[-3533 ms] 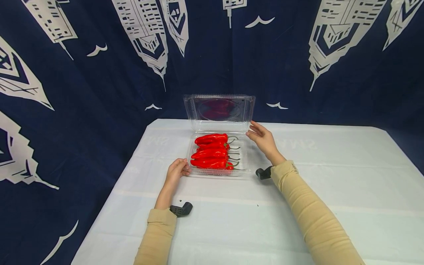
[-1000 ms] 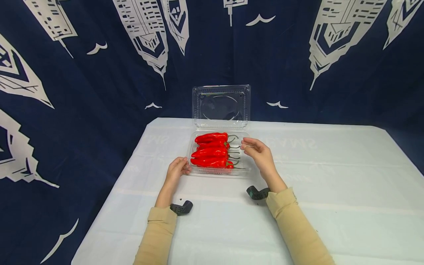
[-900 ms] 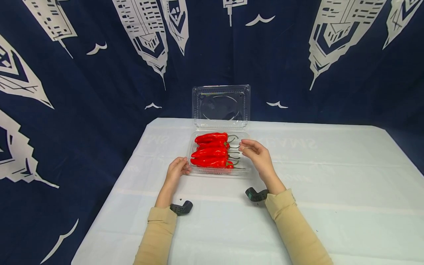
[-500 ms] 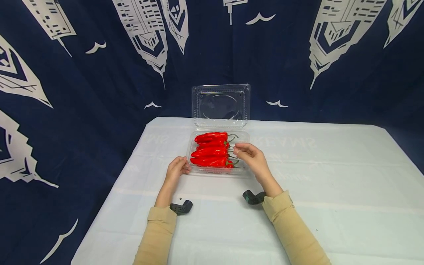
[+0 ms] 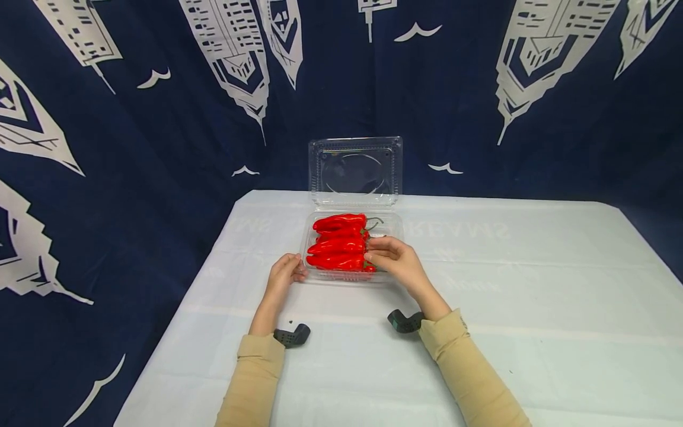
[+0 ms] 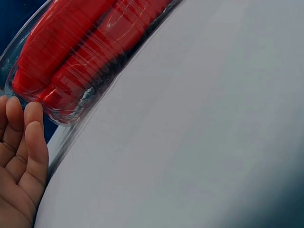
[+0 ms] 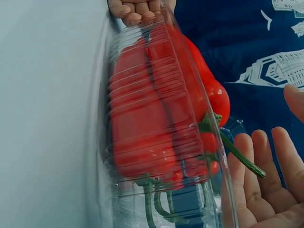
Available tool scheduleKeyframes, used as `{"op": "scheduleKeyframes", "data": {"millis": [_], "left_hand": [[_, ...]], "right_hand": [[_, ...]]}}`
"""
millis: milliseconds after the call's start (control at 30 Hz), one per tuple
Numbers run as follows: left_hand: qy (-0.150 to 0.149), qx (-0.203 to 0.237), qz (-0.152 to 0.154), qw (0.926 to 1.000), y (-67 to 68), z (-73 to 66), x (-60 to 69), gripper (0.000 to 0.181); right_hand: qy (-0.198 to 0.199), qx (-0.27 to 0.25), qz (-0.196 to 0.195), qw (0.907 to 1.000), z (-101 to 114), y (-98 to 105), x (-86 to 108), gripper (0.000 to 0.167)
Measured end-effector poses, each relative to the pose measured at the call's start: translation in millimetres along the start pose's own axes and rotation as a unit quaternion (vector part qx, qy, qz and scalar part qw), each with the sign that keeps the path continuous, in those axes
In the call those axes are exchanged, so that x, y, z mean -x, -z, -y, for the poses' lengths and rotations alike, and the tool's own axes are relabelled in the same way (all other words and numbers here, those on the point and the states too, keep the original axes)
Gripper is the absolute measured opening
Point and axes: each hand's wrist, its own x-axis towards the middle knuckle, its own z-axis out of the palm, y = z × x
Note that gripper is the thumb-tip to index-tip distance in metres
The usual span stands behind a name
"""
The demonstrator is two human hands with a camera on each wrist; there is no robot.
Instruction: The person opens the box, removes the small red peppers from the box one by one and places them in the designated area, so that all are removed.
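Red peppers lie in one clear plastic box near the centre of the head frame. At least four can be counted, stacked side by side; any underneath are too hidden to number. Their long axes run nearly level from left to right there, roughly parallel to the box's front edge, tips pointing left and green stems pointing right. In the right wrist frame the long axes run from top to bottom, and at least four stems show, most pointing down and one slanting to the lower right. In the left wrist frame two peppers show through the plastic at upper left, tips pointing to the lower left.

One lid stands raised behind the box, joined along its back edge. Two hands are present. The left hand is at the box's left end, its fingers slightly bent and close together; I cannot tell whether it pinches the rim. The right hand is over the stem end, fingers spread, with a gap between them and the thumb; contact with a stem is unclear.

Two tan sleeves and two black wrist devices show above one white worktop.
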Motion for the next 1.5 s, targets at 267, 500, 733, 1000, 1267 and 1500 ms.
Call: {"op": "scheduleKeyframes", "data": {"millis": [267,500,733,1000,1267,1500], "left_hand": [[-0.013,-0.005,-0.012,0.9998,-1.3,2.8,0.0,0.018],[-0.013,-0.006,-0.013,0.9998,-1.5,3.7,0.3,0.018],[-0.012,-0.002,-0.009,0.9999,-1.0,3.6,1.7,0.019],[-0.014,-0.004,-0.009,0.9999,-0.9,4.3,0.8,0.017],[-0.019,-0.007,-0.009,0.9998,-1.3,3.2,0.8,0.018],[-0.005,-0.001,-0.001,1.0000,0.2,3.6,-1.0,0.019]], "right_hand": [[0.019,0.030,0.015,0.9993,13.9,-6.8,6.2,0.039],[0.049,0.090,0.023,0.9945,18.5,-10.5,9.6,0.036],[0.057,0.120,0.024,0.9908,-4.9,-6.8,-1.1,0.035],[0.072,0.154,0.026,0.9851,-8.8,-7.2,-3.5,0.035],[0.064,0.181,0.019,0.9813,-11.0,-8.8,-3.9,0.035],[0.061,0.178,0.021,0.9819,-12.5,-9.3,-4.1,0.037]]}}
